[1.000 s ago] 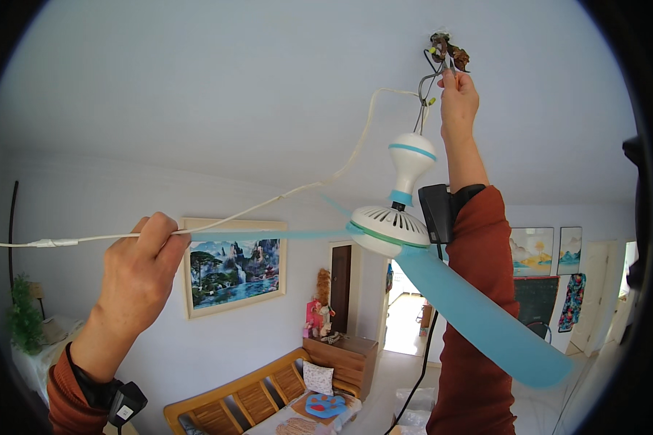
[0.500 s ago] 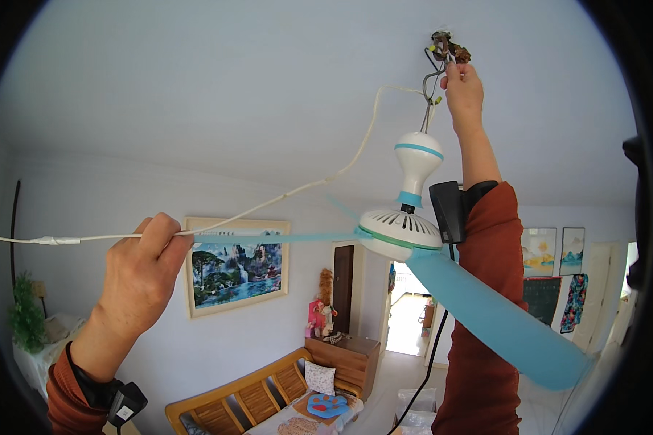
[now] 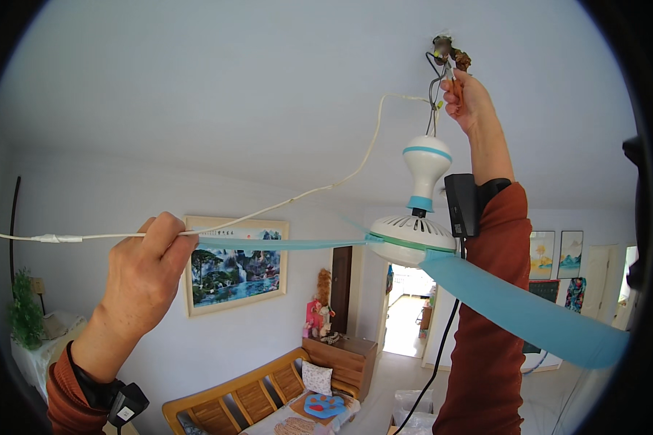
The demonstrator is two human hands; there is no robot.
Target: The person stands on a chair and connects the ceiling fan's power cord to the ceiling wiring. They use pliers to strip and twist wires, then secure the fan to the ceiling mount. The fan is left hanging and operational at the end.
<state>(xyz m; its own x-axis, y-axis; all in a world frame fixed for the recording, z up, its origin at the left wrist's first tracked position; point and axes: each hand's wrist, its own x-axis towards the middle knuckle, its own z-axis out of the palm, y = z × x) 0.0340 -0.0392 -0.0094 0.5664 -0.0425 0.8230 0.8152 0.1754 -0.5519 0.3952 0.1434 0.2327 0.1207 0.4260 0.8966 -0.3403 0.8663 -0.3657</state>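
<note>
A small white-and-blue ceiling fan point(image 3: 413, 235) hangs beneath a rusty brown ceiling fitting point(image 3: 442, 48) on dark bent wire. My left hand point(image 3: 141, 272) is closed in a pinch on a thin white cord point(image 3: 308, 193), which runs up to the wires above the fan. One pale blue blade point(image 3: 283, 244) reaches to my left fingertips; whether they touch it I cannot tell. Up beside the fitting, my right hand point(image 3: 471, 98) has its fingers curled together around something small and thin, too unclear to name. Another blue blade point(image 3: 522, 312) passes in front of my right sleeve.
Below stand a wooden sofa point(image 3: 210, 406) and a brown cabinet point(image 3: 341, 362) with toys on top. A framed landscape picture point(image 3: 236, 272) hangs on the wall behind my left hand. A black cable point(image 3: 442, 355) trails down from my right forearm's black device point(image 3: 461, 205).
The fan has swung slightly to the right. My right hand has shifted a little right and down from the fitting; my left hand keeps its pinch on the cord nearly in place.
</note>
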